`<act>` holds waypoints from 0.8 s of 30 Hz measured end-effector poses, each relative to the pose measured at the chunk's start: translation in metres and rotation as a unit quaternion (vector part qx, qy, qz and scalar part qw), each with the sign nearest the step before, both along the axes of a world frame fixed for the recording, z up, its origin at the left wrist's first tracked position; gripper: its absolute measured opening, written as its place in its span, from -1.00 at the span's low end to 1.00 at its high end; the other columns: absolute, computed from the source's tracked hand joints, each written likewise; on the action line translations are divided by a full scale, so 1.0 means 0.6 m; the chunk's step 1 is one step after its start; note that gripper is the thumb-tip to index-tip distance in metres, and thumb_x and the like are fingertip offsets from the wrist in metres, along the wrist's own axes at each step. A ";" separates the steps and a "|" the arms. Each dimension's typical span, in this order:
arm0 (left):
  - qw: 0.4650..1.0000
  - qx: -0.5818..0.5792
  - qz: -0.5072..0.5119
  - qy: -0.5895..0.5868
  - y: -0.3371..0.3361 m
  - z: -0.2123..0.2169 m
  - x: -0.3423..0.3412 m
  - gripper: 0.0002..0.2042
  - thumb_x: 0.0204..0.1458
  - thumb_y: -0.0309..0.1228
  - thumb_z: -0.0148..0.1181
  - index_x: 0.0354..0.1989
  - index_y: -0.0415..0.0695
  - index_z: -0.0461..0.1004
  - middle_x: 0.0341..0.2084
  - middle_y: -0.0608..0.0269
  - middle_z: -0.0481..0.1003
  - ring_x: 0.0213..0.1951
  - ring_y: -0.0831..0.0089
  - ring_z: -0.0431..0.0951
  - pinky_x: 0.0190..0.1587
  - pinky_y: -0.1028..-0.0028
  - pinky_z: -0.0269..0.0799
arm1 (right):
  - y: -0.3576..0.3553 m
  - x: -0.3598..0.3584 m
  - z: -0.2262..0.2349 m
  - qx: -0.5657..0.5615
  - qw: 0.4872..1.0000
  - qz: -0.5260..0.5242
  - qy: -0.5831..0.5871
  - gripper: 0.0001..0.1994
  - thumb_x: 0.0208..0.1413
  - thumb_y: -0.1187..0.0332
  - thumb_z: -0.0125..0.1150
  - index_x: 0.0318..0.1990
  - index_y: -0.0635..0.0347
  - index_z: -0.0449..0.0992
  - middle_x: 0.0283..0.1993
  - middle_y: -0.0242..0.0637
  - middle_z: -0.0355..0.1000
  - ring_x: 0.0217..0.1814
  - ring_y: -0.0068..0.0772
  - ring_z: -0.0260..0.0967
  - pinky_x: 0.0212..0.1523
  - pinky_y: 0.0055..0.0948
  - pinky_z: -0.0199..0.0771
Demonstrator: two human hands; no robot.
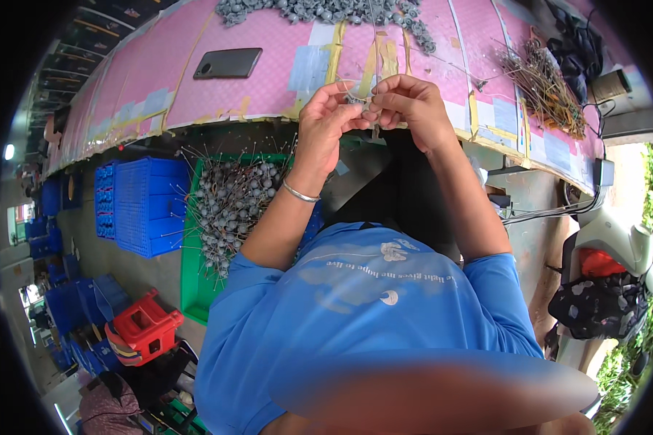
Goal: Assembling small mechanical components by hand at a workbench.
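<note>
My left hand (326, 119) and my right hand (412, 109) meet over the front edge of the pink-covered table (268, 90). Between their closed fingertips is a small grey piece (357, 100), mostly covered by the fingers. A thin dark stem (375, 54) runs up from the right fingertips across the table. From the left fingers a short pale strand curves upward. Whether the stem is joined to the grey piece is hidden. Beyond the hands lies a heap of small grey pieces (312, 11), similar in colour.
A dark phone (227, 64) lies left on the table; a bundle of thin brown stems (548, 90) lies right. Below the table's left side, a green crate (196, 290) holds grey balls on wires beside blue crates (152, 206). A red plastic stool (144, 328) stands farther left.
</note>
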State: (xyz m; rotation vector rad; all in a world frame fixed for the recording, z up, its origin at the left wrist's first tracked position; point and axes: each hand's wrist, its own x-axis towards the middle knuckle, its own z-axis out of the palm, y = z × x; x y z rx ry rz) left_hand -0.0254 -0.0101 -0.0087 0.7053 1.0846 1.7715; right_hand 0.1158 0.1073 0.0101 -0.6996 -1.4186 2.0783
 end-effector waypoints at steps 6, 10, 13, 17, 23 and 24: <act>0.999 -0.020 -0.036 0.010 -0.015 0.009 0.009 -0.62 0.03 -0.63 0.16 0.08 -0.38 0.40 -0.23 0.09 0.54 -0.28 0.39 0.63 -0.28 0.43 0.66 | -0.044 0.027 0.011 0.104 0.994 -0.022 -0.028 -0.95 0.11 0.51 0.22 -0.27 0.26 0.52 -0.40 -0.31 0.55 -0.55 -0.65 0.37 -0.52 -0.66 0.35; 0.998 -0.018 -0.051 0.026 -0.019 0.022 0.019 -0.63 0.02 -0.66 0.12 0.05 -0.40 0.41 -0.20 0.06 0.54 -0.27 0.40 0.63 -0.33 0.45 0.66 | -0.066 0.051 0.004 0.121 0.990 -0.050 -0.055 -0.94 0.11 0.53 0.21 -0.26 0.28 0.52 -0.40 -0.29 0.54 -0.53 -0.65 0.38 -0.51 -0.66 0.35; 0.998 -0.020 -0.040 0.037 -0.022 0.016 0.022 -0.66 0.04 -0.65 0.11 0.03 -0.42 0.42 -0.23 0.05 0.55 -0.27 0.37 0.64 -0.37 0.46 0.66 | -0.085 0.063 -0.002 0.114 0.989 -0.077 -0.060 -0.94 0.11 0.54 0.22 -0.26 0.28 0.52 -0.40 -0.27 0.54 -0.52 -0.63 0.40 -0.50 -0.65 0.36; 0.997 -0.031 -0.041 0.049 -0.023 0.016 0.030 -0.72 0.10 -0.62 0.06 -0.02 -0.46 0.43 -0.28 0.01 0.57 -0.29 0.27 0.68 -0.40 0.48 0.66 | -0.109 0.086 -0.020 0.093 0.988 -0.121 -0.031 -0.93 0.11 0.55 0.20 -0.25 0.31 0.51 -0.37 -0.23 0.54 -0.50 -0.58 0.42 -0.49 -0.63 0.39; 0.996 -0.031 -0.087 0.002 -0.027 0.016 0.039 -0.73 0.18 -0.54 0.01 0.00 -0.42 0.46 -0.27 -0.01 0.59 -0.32 0.25 0.68 -0.38 0.51 0.65 | -0.142 0.106 -0.067 0.371 0.920 -0.090 -0.091 -0.88 0.11 0.66 0.19 -0.19 0.35 0.51 -0.29 -0.28 0.56 -0.24 -0.50 0.54 -0.23 -0.51 0.57; 0.996 -0.033 -0.089 0.000 -0.030 0.019 0.041 -0.73 0.18 -0.54 0.01 0.00 -0.42 0.46 -0.27 -0.01 0.59 -0.32 0.25 0.68 -0.38 0.51 0.65 | -0.125 0.113 -0.065 0.505 0.855 -0.058 -0.103 -0.89 0.17 0.59 0.18 -0.16 0.36 0.51 -0.25 -0.29 0.56 -0.22 -0.50 0.53 -0.19 -0.50 0.56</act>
